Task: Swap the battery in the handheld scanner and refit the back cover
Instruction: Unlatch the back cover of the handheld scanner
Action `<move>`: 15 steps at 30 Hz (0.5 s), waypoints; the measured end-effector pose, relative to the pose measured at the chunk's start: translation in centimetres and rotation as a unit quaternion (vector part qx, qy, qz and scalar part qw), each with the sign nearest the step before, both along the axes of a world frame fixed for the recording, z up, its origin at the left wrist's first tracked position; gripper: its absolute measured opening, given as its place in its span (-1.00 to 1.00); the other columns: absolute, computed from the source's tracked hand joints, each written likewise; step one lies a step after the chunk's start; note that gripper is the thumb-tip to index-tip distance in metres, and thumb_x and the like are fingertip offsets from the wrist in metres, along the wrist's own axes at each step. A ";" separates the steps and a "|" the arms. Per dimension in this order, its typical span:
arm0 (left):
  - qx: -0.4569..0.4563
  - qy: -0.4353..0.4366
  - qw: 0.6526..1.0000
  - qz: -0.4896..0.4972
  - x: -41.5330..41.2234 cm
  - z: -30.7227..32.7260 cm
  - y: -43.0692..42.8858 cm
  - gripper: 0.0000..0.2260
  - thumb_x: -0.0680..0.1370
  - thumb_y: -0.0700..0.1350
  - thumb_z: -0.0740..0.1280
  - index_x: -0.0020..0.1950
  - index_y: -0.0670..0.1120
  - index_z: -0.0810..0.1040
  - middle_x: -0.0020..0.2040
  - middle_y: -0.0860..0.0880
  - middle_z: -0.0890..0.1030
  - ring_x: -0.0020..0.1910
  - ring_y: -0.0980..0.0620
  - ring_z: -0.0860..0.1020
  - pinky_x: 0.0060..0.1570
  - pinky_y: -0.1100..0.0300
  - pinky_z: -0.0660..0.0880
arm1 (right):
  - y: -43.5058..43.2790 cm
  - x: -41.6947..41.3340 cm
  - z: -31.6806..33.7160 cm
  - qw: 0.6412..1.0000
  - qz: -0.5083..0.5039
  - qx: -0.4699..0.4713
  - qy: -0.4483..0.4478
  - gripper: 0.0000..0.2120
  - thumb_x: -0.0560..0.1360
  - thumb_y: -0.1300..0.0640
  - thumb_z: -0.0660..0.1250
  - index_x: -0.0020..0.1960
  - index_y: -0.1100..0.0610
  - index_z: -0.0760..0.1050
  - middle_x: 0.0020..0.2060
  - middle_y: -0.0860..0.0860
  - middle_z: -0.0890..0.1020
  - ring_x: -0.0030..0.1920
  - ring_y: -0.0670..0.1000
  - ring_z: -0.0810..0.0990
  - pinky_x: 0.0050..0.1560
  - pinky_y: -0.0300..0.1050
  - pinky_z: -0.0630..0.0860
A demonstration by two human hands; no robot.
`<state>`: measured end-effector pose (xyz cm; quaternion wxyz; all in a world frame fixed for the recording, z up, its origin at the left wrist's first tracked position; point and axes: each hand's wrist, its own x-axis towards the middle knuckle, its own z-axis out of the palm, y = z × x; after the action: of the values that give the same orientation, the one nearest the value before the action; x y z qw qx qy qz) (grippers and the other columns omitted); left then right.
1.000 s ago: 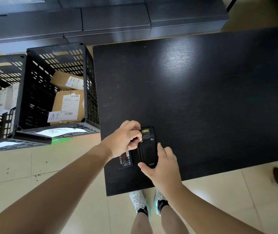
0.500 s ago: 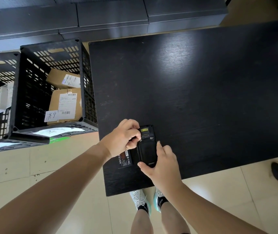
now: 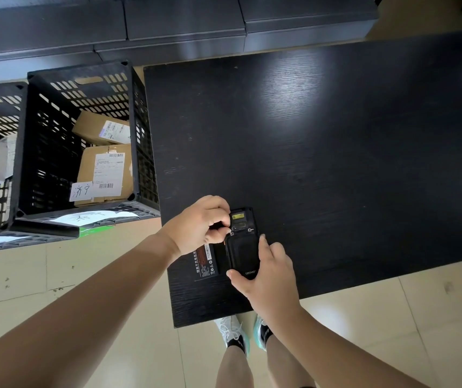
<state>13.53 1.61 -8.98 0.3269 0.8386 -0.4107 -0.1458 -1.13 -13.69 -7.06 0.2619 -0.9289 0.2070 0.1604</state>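
Right hand [image 3: 266,278] clamped on scanner [image 3: 243,247] at its near end, thumb on left edge, fingers over right edge, pinning it face-down on table [image 3: 336,163] near the front-left corner

Cover [image 3: 242,254] seated on the back, logo end nearest. Looks flush, though dark on dark, so can't confirm all round

Left hand [image 3: 199,225] just beside scanner's upper left, fingertips pinched together on the left latch screw [image 3: 231,233] at the cover's top edge. Whatever is pinched is too small to tell, maybe a key or just the screw head. Matching right latch [image 3: 250,230] untouched, apart from both hands

Probably locking step, near the end of the job. To do it well:
- keep right hand pressing cover flat so latch tab lines up, no gap at top edge
- turn left latch fully to stop, no forcing; if stiff, reseat cover first
- then same on right latch
- check the edge all round before lifting

Loose battery [image 3: 206,261] flat on table just left of scanner, partly under left wrist, label up; presumably the old one. Clear of the cover, no snag risk, but easy to knock off the near edge

Further left, off the table: crate [image 3: 78,79] with boxes [image 3: 106,169]
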 end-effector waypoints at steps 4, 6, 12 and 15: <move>-0.003 -0.004 1.000 -0.004 0.0 -0.1 0.1 -0.93 0.46 -0.30 0.39 -0.20 -0.18 0.63 -0.05 -0.08 0.57 -0.11 -0.02 0.50 -0.21 0.09 0.52 | 0.0 0.0 0.1 1.000 -0.002 0.004 0.006 -0.05 0.37 -0.34 0.34 0.56 0.13 0.10 0.11 -0.01 0.39 0.15 0.03 0.39 0.16 -0.14 0.41; -0.006 -0.006 1.000 -0.001 -0.2 -0.2 0.1 -0.93 0.46 -0.31 0.39 -0.20 -0.18 0.64 -0.04 -0.08 0.58 -0.09 -0.02 0.51 -0.19 0.10 0.53 | -0.1 0.0 0.2 1.000 0.000 0.004 0.006 -0.04 0.37 -0.34 0.34 0.56 0.13 0.10 0.11 -0.01 0.38 0.15 0.03 0.38 0.16 -0.14 0.41; -0.015 0.016 0.999 0.033 -0.3 -0.4 -0.3 -0.81 0.36 -0.46 0.41 -0.26 -0.17 0.63 -0.06 -0.05 0.59 -0.06 -0.03 0.52 -0.08 0.22 0.46 | -0.1 -0.1 -0.2 1.000 0.000 0.002 0.006 -0.04 0.36 -0.34 0.35 0.56 0.14 0.11 0.12 0.00 0.39 0.14 0.04 0.39 0.18 -0.12 0.41; -0.021 0.027 0.998 0.048 -0.6 -0.6 0.0 -0.89 0.44 -0.37 0.44 -0.22 -0.17 0.66 -0.02 -0.05 0.61 0.02 0.06 0.50 0.03 0.43 0.39 | -0.1 -0.1 -0.3 1.000 -0.002 0.006 0.005 -0.04 0.36 -0.34 0.34 0.56 0.13 0.09 0.12 -0.01 0.38 0.15 0.03 0.39 0.18 -0.13 0.41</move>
<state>12.96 1.59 -9.57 0.3615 0.8460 -0.3645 -0.1438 -1.26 -13.75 -7.35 0.2668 -0.9259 0.2096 0.1661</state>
